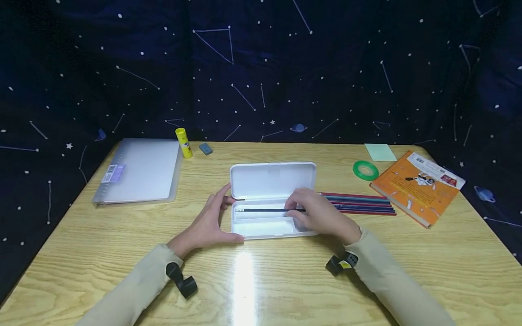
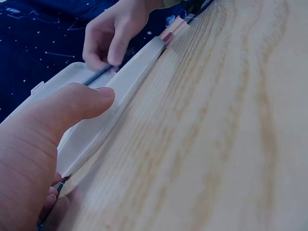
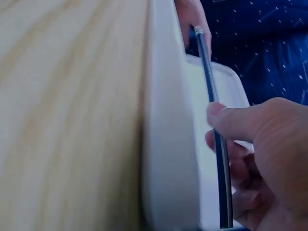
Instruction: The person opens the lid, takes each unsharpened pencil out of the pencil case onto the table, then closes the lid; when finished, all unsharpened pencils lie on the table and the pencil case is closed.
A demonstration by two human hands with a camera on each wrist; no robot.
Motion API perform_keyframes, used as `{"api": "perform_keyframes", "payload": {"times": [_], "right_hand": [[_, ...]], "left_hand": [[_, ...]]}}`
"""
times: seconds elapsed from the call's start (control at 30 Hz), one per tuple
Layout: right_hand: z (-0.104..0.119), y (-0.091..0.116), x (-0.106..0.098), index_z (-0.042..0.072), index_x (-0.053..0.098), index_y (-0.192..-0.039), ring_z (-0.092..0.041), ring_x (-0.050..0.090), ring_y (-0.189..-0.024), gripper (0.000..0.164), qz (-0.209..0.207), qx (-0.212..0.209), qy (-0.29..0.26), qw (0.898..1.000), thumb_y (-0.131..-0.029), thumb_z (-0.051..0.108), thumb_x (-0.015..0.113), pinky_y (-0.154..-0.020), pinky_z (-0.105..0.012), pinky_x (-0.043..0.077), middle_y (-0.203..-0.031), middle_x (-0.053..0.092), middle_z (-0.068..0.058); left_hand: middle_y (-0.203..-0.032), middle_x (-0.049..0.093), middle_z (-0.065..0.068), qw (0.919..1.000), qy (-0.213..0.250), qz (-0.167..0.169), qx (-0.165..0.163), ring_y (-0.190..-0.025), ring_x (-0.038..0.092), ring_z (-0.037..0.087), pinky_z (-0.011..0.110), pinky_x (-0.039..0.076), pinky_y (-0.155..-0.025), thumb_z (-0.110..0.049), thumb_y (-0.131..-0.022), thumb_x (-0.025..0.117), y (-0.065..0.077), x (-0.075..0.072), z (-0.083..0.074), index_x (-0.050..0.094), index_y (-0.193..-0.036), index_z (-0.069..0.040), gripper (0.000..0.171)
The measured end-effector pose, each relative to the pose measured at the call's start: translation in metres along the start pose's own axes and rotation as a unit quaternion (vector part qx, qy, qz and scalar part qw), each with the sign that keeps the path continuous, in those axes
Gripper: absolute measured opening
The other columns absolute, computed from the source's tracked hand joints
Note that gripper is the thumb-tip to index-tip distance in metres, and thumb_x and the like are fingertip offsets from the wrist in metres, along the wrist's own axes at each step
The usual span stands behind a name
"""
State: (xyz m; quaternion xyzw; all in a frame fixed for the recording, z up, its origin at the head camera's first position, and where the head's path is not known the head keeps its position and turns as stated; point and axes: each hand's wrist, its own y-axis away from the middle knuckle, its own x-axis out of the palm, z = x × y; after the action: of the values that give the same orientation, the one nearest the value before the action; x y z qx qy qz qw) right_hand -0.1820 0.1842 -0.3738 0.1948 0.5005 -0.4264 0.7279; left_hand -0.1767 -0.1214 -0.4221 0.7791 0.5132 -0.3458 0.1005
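A white pencil case (image 1: 263, 228) lies on the table with its lid (image 1: 273, 180) raised at the back. My left hand (image 1: 208, 225) holds the case's left end, thumb at the front corner and index finger at the hinge side; the left wrist view shows the thumb over the rim. Between thumb and fingers my right hand (image 1: 316, 213) pinches a dark pencil (image 1: 261, 210), level over the case's rear compartment, its silver end pointing left. The pencil (image 3: 208, 82) runs lengthwise along the case in the right wrist view. The right hand covers part of the case's right end.
Several red and blue pencils (image 1: 363, 204) lie just right of the case. Farther right are a green tape roll (image 1: 365, 170), pale sticky notes (image 1: 380, 152) and an orange book (image 1: 416, 188). A clear-covered notebook (image 1: 140, 170), yellow glue stick (image 1: 184, 143) and blue eraser (image 1: 205, 148) occupy the back left.
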Motion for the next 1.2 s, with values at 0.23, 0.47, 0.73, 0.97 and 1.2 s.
{"api": "perform_keyframes", "payload": {"times": [0.23, 0.47, 0.73, 0.97, 1.2], "right_hand": [[-0.032, 0.031, -0.020, 0.011, 0.071, -0.098, -0.008, 0.046, -0.071, 0.016, -0.069, -0.008, -0.007, 0.998, -0.085, 0.002, 0.071, -0.061, -0.022, 0.042, -0.087, 0.063, 0.003], [-0.069, 0.080, -0.037, 0.013, 0.070, -0.089, -0.004, 0.040, -0.064, 0.016, -0.119, 0.034, 0.042, 0.991, -0.081, -0.001, 0.073, -0.055, -0.020, 0.036, -0.080, 0.060, 0.005], [-0.095, 0.123, -0.048, 0.014, 0.070, -0.084, -0.003, 0.038, -0.063, 0.020, -0.120, 0.083, 0.050, 0.988, -0.077, -0.004, 0.075, -0.051, -0.019, 0.033, -0.075, 0.053, 0.007], [-0.104, 0.118, -0.050, 0.015, 0.068, -0.082, -0.001, 0.038, -0.062, 0.021, -0.098, 0.085, 0.053, 0.990, -0.074, -0.003, 0.077, -0.051, -0.020, 0.034, -0.071, 0.053, 0.009], [-0.107, 0.108, -0.050, 0.010, 0.058, -0.081, -0.001, 0.040, -0.060, 0.025, -0.097, 0.090, 0.031, 0.991, -0.073, -0.006, 0.076, -0.054, -0.020, 0.038, -0.075, 0.052, 0.003]], "left_hand": [[-0.129, 0.052, 0.003, 1.0000, 0.001, -0.001, -0.001, -0.113, 0.042, 0.019, 0.041, 0.040, -0.100, -0.038, -0.056, 0.092, 0.000, -0.001, 0.003, 0.012, -0.154, -0.014, 0.129], [-0.130, 0.051, 0.002, 1.0000, 0.002, 0.007, -0.004, -0.114, 0.041, 0.019, 0.042, 0.039, -0.101, -0.040, -0.057, 0.091, -0.001, -0.001, 0.003, 0.010, -0.155, -0.016, 0.130], [-0.129, 0.051, 0.003, 1.0000, -0.001, 0.000, -0.001, -0.112, 0.041, 0.019, 0.041, 0.039, -0.100, -0.040, -0.057, 0.092, 0.000, 0.000, 0.005, 0.010, -0.154, -0.017, 0.129], [-0.130, 0.050, 0.002, 1.0000, 0.000, 0.001, -0.006, -0.112, 0.042, 0.019, 0.042, 0.039, -0.100, -0.040, -0.057, 0.091, -0.002, -0.001, 0.005, 0.010, -0.155, -0.016, 0.129], [-0.129, 0.050, 0.003, 0.9999, -0.002, 0.002, -0.010, -0.112, 0.042, 0.020, 0.042, 0.039, -0.100, -0.040, -0.056, 0.092, -0.001, 0.001, 0.004, 0.010, -0.154, -0.016, 0.130]]}}
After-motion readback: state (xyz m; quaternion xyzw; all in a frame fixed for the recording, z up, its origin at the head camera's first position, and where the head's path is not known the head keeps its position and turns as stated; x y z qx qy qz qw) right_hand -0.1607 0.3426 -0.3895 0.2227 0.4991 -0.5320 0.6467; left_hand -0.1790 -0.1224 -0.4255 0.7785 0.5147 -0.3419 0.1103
